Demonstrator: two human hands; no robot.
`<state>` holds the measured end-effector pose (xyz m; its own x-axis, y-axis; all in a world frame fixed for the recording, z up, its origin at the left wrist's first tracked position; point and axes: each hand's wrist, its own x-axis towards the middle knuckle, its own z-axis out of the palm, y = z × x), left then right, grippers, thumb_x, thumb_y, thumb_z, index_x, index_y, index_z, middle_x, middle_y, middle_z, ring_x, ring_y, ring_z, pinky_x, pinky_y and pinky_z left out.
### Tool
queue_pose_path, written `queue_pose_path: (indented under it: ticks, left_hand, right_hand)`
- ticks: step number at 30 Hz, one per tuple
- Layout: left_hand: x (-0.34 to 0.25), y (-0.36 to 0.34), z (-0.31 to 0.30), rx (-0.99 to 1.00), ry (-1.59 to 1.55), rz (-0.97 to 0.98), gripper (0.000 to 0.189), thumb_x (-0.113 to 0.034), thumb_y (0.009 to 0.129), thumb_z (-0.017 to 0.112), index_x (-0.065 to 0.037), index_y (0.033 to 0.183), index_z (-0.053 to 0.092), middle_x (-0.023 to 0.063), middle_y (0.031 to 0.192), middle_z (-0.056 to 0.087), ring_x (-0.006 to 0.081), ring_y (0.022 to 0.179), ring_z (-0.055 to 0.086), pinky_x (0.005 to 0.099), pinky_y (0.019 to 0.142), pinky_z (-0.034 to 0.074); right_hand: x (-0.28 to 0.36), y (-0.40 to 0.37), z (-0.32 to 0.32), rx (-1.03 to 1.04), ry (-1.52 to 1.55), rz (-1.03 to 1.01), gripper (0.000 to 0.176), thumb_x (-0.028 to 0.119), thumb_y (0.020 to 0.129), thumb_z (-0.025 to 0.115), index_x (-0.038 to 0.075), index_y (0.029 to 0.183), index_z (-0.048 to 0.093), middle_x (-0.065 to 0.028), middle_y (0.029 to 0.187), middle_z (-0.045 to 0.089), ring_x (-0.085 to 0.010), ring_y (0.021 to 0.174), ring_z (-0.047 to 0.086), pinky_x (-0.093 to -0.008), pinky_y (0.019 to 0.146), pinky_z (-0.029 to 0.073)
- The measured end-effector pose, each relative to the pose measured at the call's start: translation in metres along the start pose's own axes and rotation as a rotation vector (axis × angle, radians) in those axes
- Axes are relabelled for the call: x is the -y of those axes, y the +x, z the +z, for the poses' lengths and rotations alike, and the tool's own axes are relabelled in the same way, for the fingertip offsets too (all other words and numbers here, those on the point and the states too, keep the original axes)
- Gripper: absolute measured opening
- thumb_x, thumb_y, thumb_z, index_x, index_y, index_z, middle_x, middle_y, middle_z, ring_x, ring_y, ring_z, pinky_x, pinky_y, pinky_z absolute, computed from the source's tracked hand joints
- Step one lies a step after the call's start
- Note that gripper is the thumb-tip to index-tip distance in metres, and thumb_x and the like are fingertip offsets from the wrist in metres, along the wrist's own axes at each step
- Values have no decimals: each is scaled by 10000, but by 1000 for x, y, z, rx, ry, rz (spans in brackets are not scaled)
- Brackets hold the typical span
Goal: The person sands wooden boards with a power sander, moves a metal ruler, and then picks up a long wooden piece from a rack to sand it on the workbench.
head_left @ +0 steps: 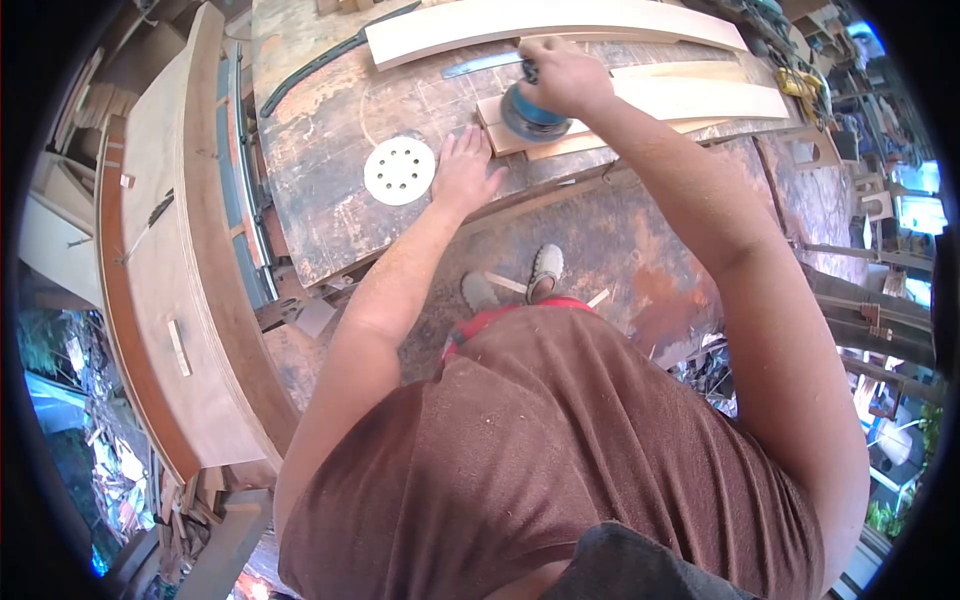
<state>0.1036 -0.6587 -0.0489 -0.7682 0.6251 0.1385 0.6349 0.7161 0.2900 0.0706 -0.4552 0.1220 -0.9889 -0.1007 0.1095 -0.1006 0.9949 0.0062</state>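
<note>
My right hand (568, 78) is wrapped round the top of a blue orbital sander (535, 117). The sander's base rests on the left end of a pale wooden board (690, 98) on the workbench (315, 190). My left hand (464, 170) lies with its fingers stretched out on the bench, fingertips right at the board's left end. Just left of that hand is a round white sanding disc (399, 171) with a ring of holes. Behind the sander, a flat metal strip like a ruler (484, 65) partly shows.
Another pale board (550, 25) lies farther back on the bench. A black hose or cable (330, 62) runs along the far left. Left of the bench stands a long wooden panel piece (165, 260). A yellow tool (800, 84) sits at the right.
</note>
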Motion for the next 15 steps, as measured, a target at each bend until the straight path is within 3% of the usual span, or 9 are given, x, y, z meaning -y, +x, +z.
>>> queue_pose_path:
  ticks: [3,6,8,13,15]
  left_hand:
    - [-1,1,0,-99,-37,16,708,-436,957,614,52,1456,492,253,1550,455,362,1500,355,527,1247,215]
    - [-4,2,-6,24,-27,7,628,-433,947,633,15,1383,580,226,1508,511,373,1471,387,530,1241,230]
    - [0,1,1,-81,-53,19,570,-434,942,642,-18,1331,634,201,1476,549,384,1446,412,529,1241,231]
    - [4,0,6,-51,-11,6,674,-460,961,617,-19,1462,521,209,1564,453,373,1504,333,521,1261,191]
    - [-1,0,2,2,-8,-16,772,-494,976,585,25,1522,414,244,1614,362,362,1539,273,520,1268,169]
  right_hand:
    - [32,2,-5,74,26,-39,529,415,900,673,247,1387,555,-144,1286,615,-338,1217,624,-458,981,558]
    - [49,4,-5,73,19,-69,546,405,884,687,242,1388,552,-142,1273,618,-342,1207,626,-458,967,569]
    - [52,1,-10,72,31,-58,545,402,877,692,236,1379,558,-143,1271,618,-345,1203,627,-463,961,571]
    - [39,-10,-6,20,46,-105,512,397,867,696,216,1333,583,-134,1262,620,-342,1189,631,-457,951,576]
    - [32,-22,-13,80,46,-104,482,379,874,695,221,1318,594,-120,1250,619,-332,1179,637,-441,951,577]
